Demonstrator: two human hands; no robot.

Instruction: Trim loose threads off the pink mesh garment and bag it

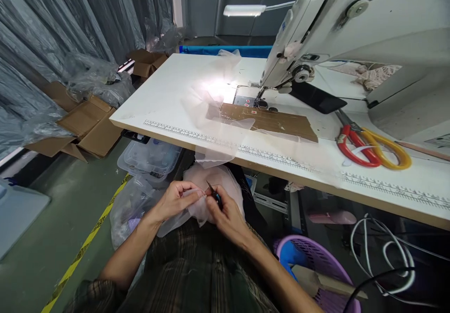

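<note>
My left hand (177,199) pinches an edge of sheer pale pink fabric (228,179) over my lap. In my right hand (227,214) is a small pair of thread snips (215,196), dark with a bit of blue, its tip pointing up and left. The fingertips of both hands meet at the fabric's edge. From my lap the same kind of sheer cloth runs up over the table edge and across the tabletop. Just beyond stands a white sewing machine (312,36), its presser foot beside a brown taped strip (270,120).
Red-and-yellow-handled scissors (372,146) and a black phone (316,97) lie on the white table (151,93), right of the needle. A printed ruler (281,156) follows its front edge. Below right is a purple basket (316,252); cardboard boxes (93,123) sit on the floor at left.
</note>
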